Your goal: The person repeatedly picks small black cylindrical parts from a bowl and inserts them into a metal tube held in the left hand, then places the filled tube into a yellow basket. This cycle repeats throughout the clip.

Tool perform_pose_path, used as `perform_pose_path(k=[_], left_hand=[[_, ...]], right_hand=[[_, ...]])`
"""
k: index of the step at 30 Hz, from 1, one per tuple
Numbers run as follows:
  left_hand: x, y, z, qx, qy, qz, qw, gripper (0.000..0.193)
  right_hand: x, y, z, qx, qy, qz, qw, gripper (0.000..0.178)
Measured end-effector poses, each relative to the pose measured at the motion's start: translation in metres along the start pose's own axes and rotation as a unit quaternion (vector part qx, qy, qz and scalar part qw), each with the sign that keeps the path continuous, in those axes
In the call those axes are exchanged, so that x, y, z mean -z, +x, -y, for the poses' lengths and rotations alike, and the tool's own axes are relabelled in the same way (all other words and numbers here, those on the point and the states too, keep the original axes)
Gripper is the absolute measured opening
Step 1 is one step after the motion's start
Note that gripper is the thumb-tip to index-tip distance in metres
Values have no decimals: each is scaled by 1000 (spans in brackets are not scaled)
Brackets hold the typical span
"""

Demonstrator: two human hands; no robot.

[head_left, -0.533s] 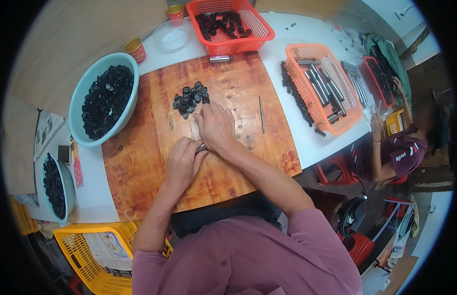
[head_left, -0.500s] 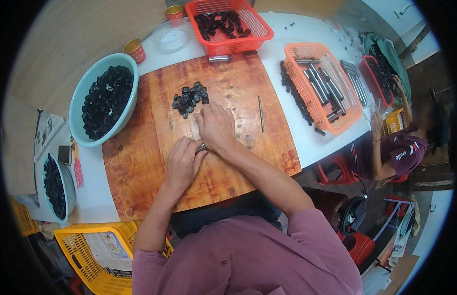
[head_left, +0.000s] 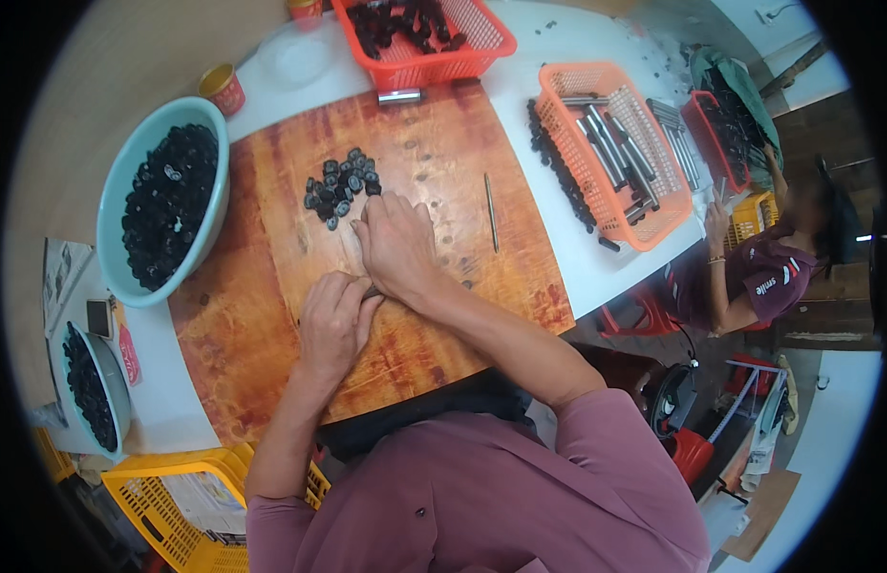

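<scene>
Both my hands are close together over the wooden board [head_left: 243,315]. My left hand [head_left: 333,320] is closed around a short grey metal tube [head_left: 372,292], of which only a bit shows between thumb and fingers. Just beyond it, my right hand [head_left: 398,246] is curled palm down, its wrist passing over the tube's end. Whatever lies under its fingers is hidden. By its fingertips lies a pile of small black caps [head_left: 340,183], some with grey faces. A thin metal rod [head_left: 491,212] rests on the board to the right.
On the left stand two pale-blue bowls [head_left: 217,224] of black parts. At the back is a red basket [head_left: 434,69]; to the right, an orange basket [head_left: 610,229] holds metal tubes. A yellow crate [head_left: 157,516] sits low left. A co-worker [head_left: 758,277] sits at the right.
The whole view has shifted slightly, so the table and hands appear farther left. My hands keep nearly the same grip beside the pile; less of the tube shows between them.
</scene>
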State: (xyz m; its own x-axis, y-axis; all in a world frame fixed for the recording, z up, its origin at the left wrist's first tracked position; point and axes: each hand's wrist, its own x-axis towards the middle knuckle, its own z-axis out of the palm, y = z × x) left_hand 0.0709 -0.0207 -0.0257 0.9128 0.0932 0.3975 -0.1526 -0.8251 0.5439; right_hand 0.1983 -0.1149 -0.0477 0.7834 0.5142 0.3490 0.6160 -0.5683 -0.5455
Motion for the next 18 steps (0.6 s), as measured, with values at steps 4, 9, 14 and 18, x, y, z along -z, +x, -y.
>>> perform_pose_path(k=[4,9,14,18], left_hand=[[3,4,2,-2,-16,-7,1000,23],[5,8,3,10,-18,-1,1000,23],[3,6,3,34,-11,3,999,22],[0,2,2,22,1,-13,1000,23]], right_hand=[[3,7,3,0,3,-3,1000,18],[-5,16,0,22,-24,10,999,19],[-6,17,4,3,-10,29,1000,25],[-3,15,6,-5,-6,40,999,29]])
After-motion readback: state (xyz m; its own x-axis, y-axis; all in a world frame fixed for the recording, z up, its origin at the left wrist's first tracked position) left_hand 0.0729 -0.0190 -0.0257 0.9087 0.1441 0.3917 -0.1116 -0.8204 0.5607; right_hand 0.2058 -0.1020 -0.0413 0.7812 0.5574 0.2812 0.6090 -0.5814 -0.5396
